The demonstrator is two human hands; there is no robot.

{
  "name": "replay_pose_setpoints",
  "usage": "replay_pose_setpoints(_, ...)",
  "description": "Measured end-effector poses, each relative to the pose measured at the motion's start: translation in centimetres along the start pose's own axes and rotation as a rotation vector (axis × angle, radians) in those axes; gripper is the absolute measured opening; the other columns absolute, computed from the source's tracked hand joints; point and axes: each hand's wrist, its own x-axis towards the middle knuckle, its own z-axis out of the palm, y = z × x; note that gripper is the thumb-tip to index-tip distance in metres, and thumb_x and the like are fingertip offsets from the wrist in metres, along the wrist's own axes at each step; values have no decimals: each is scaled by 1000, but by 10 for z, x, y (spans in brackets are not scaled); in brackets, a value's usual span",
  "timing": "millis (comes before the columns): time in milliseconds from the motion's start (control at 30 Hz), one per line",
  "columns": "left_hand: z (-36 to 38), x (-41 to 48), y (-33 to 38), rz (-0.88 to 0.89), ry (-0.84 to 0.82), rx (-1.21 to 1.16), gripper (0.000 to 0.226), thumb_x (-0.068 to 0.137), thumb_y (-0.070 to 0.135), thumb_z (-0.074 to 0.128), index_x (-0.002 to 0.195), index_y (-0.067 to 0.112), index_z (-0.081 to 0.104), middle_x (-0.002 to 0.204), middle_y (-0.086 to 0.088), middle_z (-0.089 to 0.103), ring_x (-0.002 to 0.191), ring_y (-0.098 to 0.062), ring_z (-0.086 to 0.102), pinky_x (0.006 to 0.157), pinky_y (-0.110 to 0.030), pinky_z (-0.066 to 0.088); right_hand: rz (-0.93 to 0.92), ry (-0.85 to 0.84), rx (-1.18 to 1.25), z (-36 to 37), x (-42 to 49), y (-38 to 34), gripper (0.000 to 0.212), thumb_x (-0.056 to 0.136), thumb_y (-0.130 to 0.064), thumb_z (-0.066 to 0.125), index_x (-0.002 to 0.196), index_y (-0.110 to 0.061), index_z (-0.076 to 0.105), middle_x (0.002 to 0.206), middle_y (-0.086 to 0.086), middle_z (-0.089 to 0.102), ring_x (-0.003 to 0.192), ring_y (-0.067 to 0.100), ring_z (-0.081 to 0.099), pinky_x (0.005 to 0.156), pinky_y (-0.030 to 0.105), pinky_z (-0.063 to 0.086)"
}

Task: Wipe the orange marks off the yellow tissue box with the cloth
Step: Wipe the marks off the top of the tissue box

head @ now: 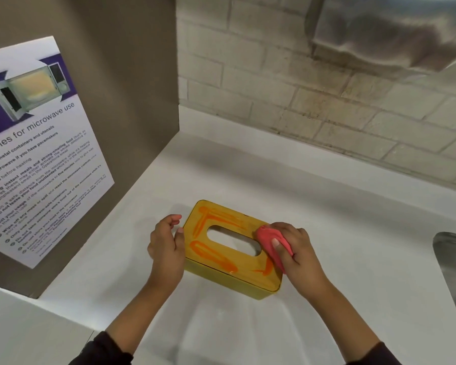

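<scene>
While gripping the pink cloth [266, 241] in a wad, curled fingers [275, 243] and thumb of the right hand [298, 255] closed round it, pressing it onto the right end of the yellow tissue box [248, 272], just beside the oval slot [233, 239]. Left hand [166, 246] holding the opposite end, thumb against the edge, fingers curled at the far corner, apparently steadying. Box set on the white worktop [327, 206], long axis running from one set of fingers to the other, slanting away toward the left ones. Orange marks [212, 252] almost all leftward of the cloth fingers: one stroke nearer than the slot, an angled pair beyond it, a short tick close under the cloth. Probably best swept leftward along that axis, toward the bracing fingers. Right hand plainly nearer the work, so no swap called for.
</scene>
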Motion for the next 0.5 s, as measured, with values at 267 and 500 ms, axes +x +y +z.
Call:
replay_pose_setpoints(267,1,-3,3,-15,44,-11,24,97,11,40,118,12,50,117,-9,57,110,-25,48,100,-48,33,13,-21,165,-2,-16,-5,29,91,-24,47,111,-39,61,119,-19,59,108,13,44,92,20,34)
replay_pose_setpoints(500,2,-5,5,-30,51,-10,24,97,10,40,118,11,50,117,-10,56,110,-26,48,101,-48,32,-41,-47,186,-2,-17,-7,28,90,-18,50,105,-32,69,113,-17,66,108,18,52,90,27,35)
